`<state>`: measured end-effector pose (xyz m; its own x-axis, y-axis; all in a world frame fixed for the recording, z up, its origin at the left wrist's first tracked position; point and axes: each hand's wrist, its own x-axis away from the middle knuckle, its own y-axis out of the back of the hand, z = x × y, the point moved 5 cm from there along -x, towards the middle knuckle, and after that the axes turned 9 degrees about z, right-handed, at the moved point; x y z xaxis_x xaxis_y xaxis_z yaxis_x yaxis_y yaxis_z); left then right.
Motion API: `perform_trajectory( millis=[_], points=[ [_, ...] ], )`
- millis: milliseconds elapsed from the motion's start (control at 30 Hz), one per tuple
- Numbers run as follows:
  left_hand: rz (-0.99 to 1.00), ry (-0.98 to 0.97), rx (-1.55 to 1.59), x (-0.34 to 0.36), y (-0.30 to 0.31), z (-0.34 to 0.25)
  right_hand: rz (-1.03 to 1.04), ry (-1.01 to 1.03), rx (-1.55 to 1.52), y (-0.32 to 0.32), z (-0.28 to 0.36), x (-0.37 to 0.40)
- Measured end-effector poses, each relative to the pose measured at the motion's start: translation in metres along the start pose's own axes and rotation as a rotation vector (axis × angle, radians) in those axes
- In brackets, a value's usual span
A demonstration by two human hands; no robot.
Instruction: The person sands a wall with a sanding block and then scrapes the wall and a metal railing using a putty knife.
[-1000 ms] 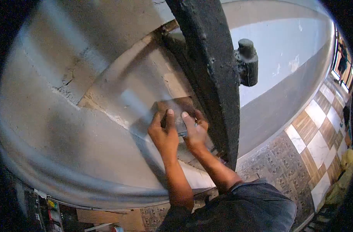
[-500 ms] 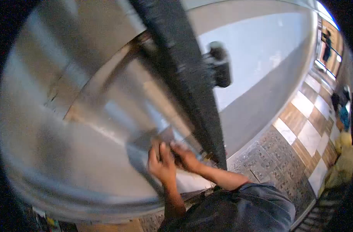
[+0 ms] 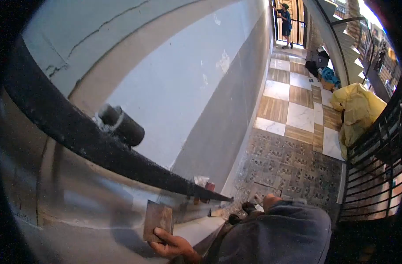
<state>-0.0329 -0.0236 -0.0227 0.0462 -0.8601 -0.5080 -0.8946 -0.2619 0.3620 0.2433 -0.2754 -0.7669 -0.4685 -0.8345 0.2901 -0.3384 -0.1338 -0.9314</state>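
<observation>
My left hand [image 3: 172, 246] is at the lower left, closed on a flat, brownish rectangular plate [image 3: 158, 218]. The thumb presses on the plate's near face and the fingers go behind it. Just beyond the plate is the pale wall [image 3: 91, 222], where a shadow falls. A long black metal bar [image 3: 78, 132] with a short cylindrical stub [image 3: 122, 125] runs past it. Of my right arm only a bit of bare skin [image 3: 271, 201] shows beside the dark shirt [image 3: 275, 233]; the hand is hidden.
Grey textured tiles [image 3: 293, 171] lead to a checkered wood-and-marble floor [image 3: 297, 110]. A yellow sheet [image 3: 359, 108] and a black barred railing [image 3: 377, 167] line the right side. Far off, a person [image 3: 285, 24] stands at a barred door.
The view has swung right, showing more floor and railing. My hands were close together at the wall; now the left alone shows, holding the plate, and the right has dropped from sight.
</observation>
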Motion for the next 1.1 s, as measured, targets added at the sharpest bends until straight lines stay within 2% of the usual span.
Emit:
perform_trajectory(
  millis=[33,67,100,133,167,233,267,300,367,400,433,467,500,533,600,633,667,700,733,800,867,900,933,1000,1067,1100],
  points=[
    [-0.026,-0.042,0.062,0.001,0.0,0.006,0.557,-0.078,-0.186,0.045,-0.042,0.006],
    [-0.021,-0.021,0.058,0.003,-0.002,0.002,0.538,-0.078,-0.174,0.044,-0.03,0.021],
    [-0.088,-0.025,0.16,0.009,-0.001,-0.006,0.331,0.043,0.001,-0.004,-0.06,0.0],
    [-0.154,-0.031,0.261,0.017,0.001,-0.008,0.123,0.163,0.173,-0.051,-0.071,0.008],
    [-0.129,-0.085,0.325,0.023,-0.002,-0.001,-0.071,0.286,0.347,-0.096,-0.064,0.032],
    [-0.05,-0.052,0.275,0.032,-0.01,-0.005,-0.798,-0.027,1.933,-0.128,-0.061,0.002],
    [0.029,-0.036,0.218,0.037,-0.014,-0.007,-0.828,-0.023,1.921,-0.179,-0.068,0.027],
    [0.054,-0.03,0.232,0.04,-0.016,0.001,-0.434,-0.187,2.388,-0.259,-0.127,0.021],
    [0.145,-0.018,0.365,0.046,-0.025,0.021,-0.444,-0.51,1.78,-0.268,-0.15,0.021],
    [0.102,0.074,0.324,0.051,-0.021,0.025,-0.551,-0.529,1.689,-0.262,-0.157,0.02],
    [0.104,-0.018,0.127,0.061,-0.013,0.062,-0.649,-0.544,1.594,-0.256,-0.164,0.018],
    [0.103,-0.114,-0.068,0.071,-0.008,0.096,-0.476,-0.549,1.605,-0.284,-0.177,0.02],
    [0.11,-0.111,-0.05,0.072,-0.013,0.079,-0.302,-0.546,1.617,-0.329,-0.193,0.029],
    [0.074,-0.084,0.016,0.068,-0.015,0.046,-0.252,-0.426,1.546,-0.353,-0.206,0.032],
    [0.055,-0.073,0.08,0.06,-0.001,0.025,-0.06,-0.347,1.532,-0.419,-0.24,0.054],
    [0.17,-0.014,0.125,0.056,-0.002,0.026,0.035,-0.308,1.552,-0.448,-0.252,0.062],
    [0.289,0.049,0.166,0.055,-0.005,0.029,0.216,-0.273,1.47,-0.481,-0.273,0.073],
    [0.303,0.049,0.187,0.057,-0.007,0.037,0.387,-0.231,1.391,-0.504,-0.289,0.084],
    [0.266,-0.011,0.193,0.059,-0.011,0.044,0.386,-0.222,1.399,-0.51,-0.293,0.084],
    [0.237,-0.074,0.195,0.058,-0.009,0.037,0.607,-0.34,1.26,-0.522,-0.314,0.093],
    [0.233,0.209,0.359,0.066,-0.011,0.043,0.673,-0.309,1.234,-0.534,-0.323,0.106],
    [0.265,-0.024,0.097,0.063,-0.018,0.057,0.749,-0.287,1.215,-0.544,-0.325,0.109],
    [0.27,-0.032,0.098,0.071,-0.018,0.081,0.751,-0.278,1.213,-0.547,-0.328,0.115],
    [0.331,0.24,0.426,0.071,-0.023,0.047,0.782,-0.216,1.312,-0.555,-0.328,0.124],
    [0.361,0.251,0.434,0.069,-0.022,0.038,0.791,-0.192,1.359,-0.554,-0.33,0.126],
    [0.437,0.281,0.398,0.07,-0.022,0.042,0.777,-0.174,1.373,-0.552,-0.331,0.128]
  ],
)
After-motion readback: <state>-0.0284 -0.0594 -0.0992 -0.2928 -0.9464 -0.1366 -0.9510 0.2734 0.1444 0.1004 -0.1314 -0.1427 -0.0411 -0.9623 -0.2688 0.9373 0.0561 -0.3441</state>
